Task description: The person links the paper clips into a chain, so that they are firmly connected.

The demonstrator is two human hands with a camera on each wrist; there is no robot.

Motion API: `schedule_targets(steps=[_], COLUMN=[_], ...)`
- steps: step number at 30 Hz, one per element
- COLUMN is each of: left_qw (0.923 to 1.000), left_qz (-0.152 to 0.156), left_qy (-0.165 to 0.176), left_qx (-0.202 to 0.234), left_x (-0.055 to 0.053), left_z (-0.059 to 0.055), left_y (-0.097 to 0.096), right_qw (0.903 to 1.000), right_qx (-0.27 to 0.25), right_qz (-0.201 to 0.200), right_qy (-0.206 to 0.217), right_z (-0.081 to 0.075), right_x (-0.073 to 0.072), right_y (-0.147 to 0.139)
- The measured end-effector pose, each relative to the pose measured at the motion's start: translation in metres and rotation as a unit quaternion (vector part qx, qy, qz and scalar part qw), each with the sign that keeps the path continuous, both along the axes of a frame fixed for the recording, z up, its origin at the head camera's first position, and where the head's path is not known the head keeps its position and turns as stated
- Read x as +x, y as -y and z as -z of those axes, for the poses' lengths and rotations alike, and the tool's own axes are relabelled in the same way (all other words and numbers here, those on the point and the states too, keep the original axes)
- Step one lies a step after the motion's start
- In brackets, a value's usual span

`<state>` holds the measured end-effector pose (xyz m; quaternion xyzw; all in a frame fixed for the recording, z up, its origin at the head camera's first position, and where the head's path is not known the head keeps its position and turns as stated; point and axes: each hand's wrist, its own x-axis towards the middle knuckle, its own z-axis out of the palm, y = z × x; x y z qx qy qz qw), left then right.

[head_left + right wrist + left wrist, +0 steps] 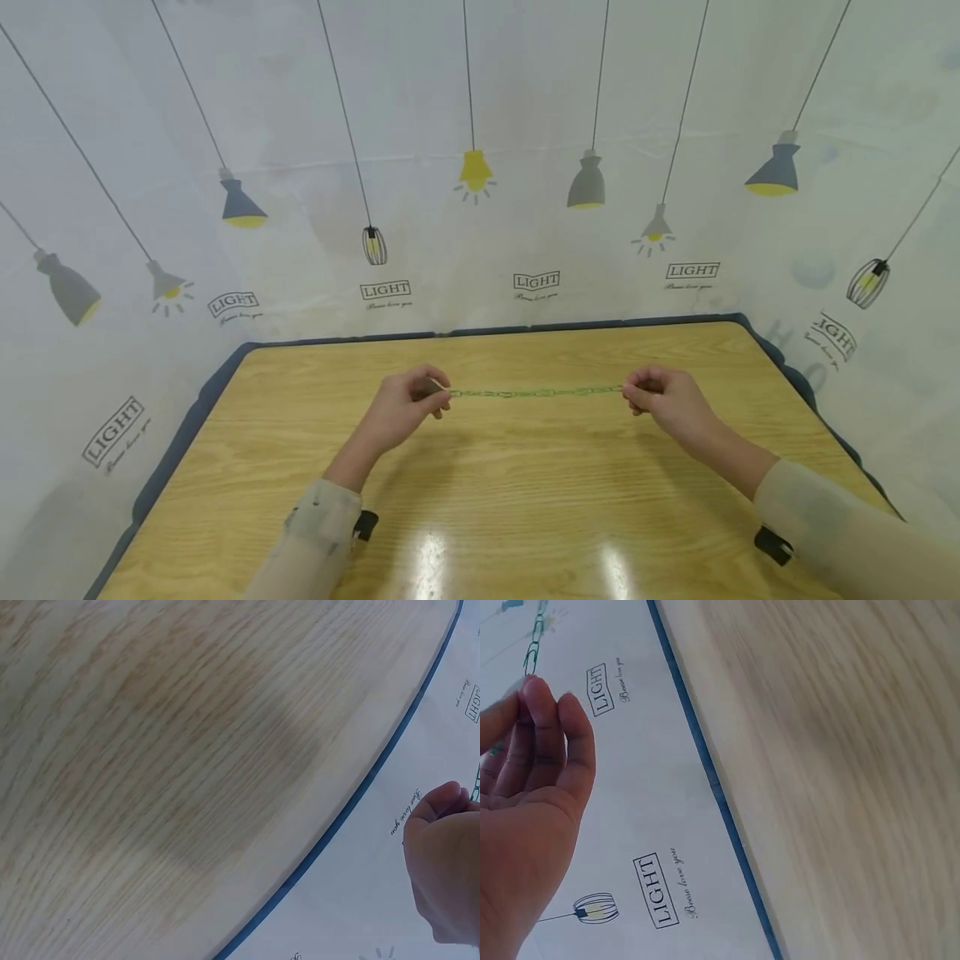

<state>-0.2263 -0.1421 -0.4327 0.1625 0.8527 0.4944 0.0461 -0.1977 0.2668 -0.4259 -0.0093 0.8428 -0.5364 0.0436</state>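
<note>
A chain of green paper clips (536,393) is stretched nearly level above the table, between my two hands. My left hand (408,404) pinches its left end between thumb and fingertips. In the left wrist view, linked paper clips (532,656) run up from the fingertips, and a bit of green shows below the thumb. My right hand (667,404) pinches the right end. The right wrist view shows that hand (446,859) cut off by the frame edge, with only a sliver of green beside its fingers.
Below the hands lies a wood-grain table (525,483) with a dark blue edge (345,339). A pale sheet (525,100) printed with hanging lamps surrounds its back and sides. Each sleeve has a small black piece at the cuff.
</note>
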Motion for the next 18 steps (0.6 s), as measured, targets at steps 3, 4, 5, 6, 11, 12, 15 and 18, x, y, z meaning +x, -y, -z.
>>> schedule_targets(steps=[3, 4, 5, 6, 11, 12, 15, 18], left_qw=[0.9987, 0.998, 0.9971, 0.9963, 0.9917, 0.991, 0.9901, 0.9921], left_qz=[-0.003, -0.004, -0.006, -0.007, -0.003, 0.0, 0.006, 0.002], left_qy=[0.025, 0.032, 0.04, 0.047, 0.069, 0.071, 0.07, 0.061], left_qx=[0.044, 0.054, 0.064, 0.072, 0.108, 0.113, 0.121, 0.109], left_x=[0.001, 0.002, 0.002, 0.003, 0.007, 0.007, 0.007, 0.006], left_z=[-0.001, -0.001, -0.001, -0.001, -0.002, -0.002, -0.002, -0.002], left_y=[-0.001, -0.001, -0.002, -0.002, -0.005, -0.006, -0.009, -0.014], right_qw=[1.0, 1.0, 0.9999, 0.9999, 1.0, 1.0, 1.0, 1.0], right_qx=[0.0, -0.001, -0.002, -0.002, -0.002, -0.002, 0.001, 0.001], right_qz=[0.004, 0.006, 0.007, 0.007, -0.002, -0.003, -0.005, -0.003], right_qy=[0.004, 0.007, 0.007, 0.008, 0.008, 0.008, 0.007, 0.005], right_z=[0.001, 0.001, 0.001, 0.001, -0.001, -0.001, -0.003, -0.005], right_x=[0.0, 0.0, 0.001, 0.001, 0.002, 0.002, 0.002, 0.001], right_y=[0.0, 0.001, 0.001, 0.002, 0.01, 0.011, 0.015, 0.02])
